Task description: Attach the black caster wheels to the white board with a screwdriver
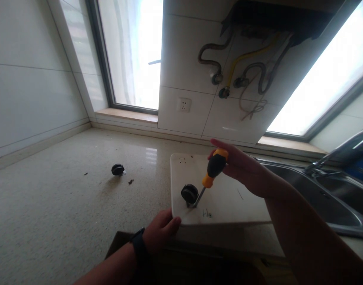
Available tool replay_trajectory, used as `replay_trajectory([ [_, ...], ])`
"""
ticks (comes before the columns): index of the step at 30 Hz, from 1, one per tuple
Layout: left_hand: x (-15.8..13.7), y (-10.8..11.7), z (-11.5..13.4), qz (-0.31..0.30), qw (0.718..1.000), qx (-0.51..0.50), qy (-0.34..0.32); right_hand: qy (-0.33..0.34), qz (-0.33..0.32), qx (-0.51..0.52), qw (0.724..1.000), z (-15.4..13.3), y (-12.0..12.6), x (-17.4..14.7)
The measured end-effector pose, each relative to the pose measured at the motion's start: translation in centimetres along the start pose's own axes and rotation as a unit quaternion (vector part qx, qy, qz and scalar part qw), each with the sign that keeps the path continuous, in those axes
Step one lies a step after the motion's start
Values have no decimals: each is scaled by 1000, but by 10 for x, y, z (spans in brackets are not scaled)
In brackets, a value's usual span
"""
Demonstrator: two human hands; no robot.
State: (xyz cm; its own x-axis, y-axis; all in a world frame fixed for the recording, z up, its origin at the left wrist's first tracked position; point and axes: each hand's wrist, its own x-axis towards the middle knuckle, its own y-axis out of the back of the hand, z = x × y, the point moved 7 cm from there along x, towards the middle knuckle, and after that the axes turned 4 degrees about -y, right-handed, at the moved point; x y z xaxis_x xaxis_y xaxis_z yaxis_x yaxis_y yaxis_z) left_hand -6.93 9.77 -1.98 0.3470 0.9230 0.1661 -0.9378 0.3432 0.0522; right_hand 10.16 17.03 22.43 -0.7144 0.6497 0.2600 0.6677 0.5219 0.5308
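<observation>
A white board [223, 202] with rounded corners lies on the counter. My left hand [162, 229], with a dark band on its wrist, grips the board's near left corner, thumb on top. Close to that corner a black caster wheel [190, 193] stands on its metal plate. My right hand [241, 166] is at the handle of an orange and black screwdriver [216, 164], its fingers largely stretched along and behind it. The screwdriver leans, with its tip down at the caster's plate; the tip's exact contact is hard to make out.
A second black caster [118, 170] lies on the speckled counter [65, 206] to the left, near small dark scraps [131, 181]. Four small holes mark the board's far left corner. At right is a steel sink [312, 198] with a faucet [341, 150]. Hoses [212, 49] hang on the wall.
</observation>
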Motion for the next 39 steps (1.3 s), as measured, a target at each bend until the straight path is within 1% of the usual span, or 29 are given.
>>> replay_trajectory([
  [2, 0, 0, 0, 0, 1000, -1, 0, 4, -37, 9, 999, -2, -1, 1],
  [5, 1, 0, 1, 0, 1000, 5, 1, 19, -83, 75, 994, -9, -6, 2],
  [8, 0, 0, 2, -1, 1000, 10, 5, 14, -117, 138, 983, -14, -12, 4],
  [10, 0, 0, 2, -2, 1000, 11, 2, 9, -124, 149, 981, -14, -15, 6],
  [12, 0, 0, 2, -2, 1000, 11, -3, 17, -99, 136, 986, -11, -13, 9],
  [14, -1, 0, 1, -3, 1000, 6, -2, 22, -56, 118, 991, -6, -9, 11],
  [18, -1, 1, 1, -5, 1000, 8, -9, 6, 66, 44, 997, 8, 0, 12],
  [20, -1, 1, 2, -6, 1000, 10, -12, -3, 132, -7, 991, 12, 5, 9],
  [21, -1, 1, 2, -5, 1000, 10, -13, -9, 154, -28, 988, 12, 6, 7],
  [23, -1, 2, 2, -4, 1000, 9, -12, -29, 177, -59, 982, 11, 7, 2],
  [27, 0, 1, 1, -7, 1000, 1, -13, -78, 195, -114, 971, 0, 3, -10],
  [32, 1, 2, -2, 2, 1000, -18, -12, -85, 246, -182, 948, -16, 0, -23],
  [33, 1, 2, -3, 3, 1000, -22, -12, -85, 246, -182, 948, -15, 1, -23],
  [35, 1, 1, -4, 3, 1000, -27, -13, -73, 217, -134, 964, -10, 2, -19],
  [37, 1, 1, -4, 3, 1000, -28, -14, -45, 154, -29, 987, -5, 1, -12],
  [39, 1, 1, -4, 3, 1000, -26, -16, -19, 82, 86, 993, -1, -1, -5],
])
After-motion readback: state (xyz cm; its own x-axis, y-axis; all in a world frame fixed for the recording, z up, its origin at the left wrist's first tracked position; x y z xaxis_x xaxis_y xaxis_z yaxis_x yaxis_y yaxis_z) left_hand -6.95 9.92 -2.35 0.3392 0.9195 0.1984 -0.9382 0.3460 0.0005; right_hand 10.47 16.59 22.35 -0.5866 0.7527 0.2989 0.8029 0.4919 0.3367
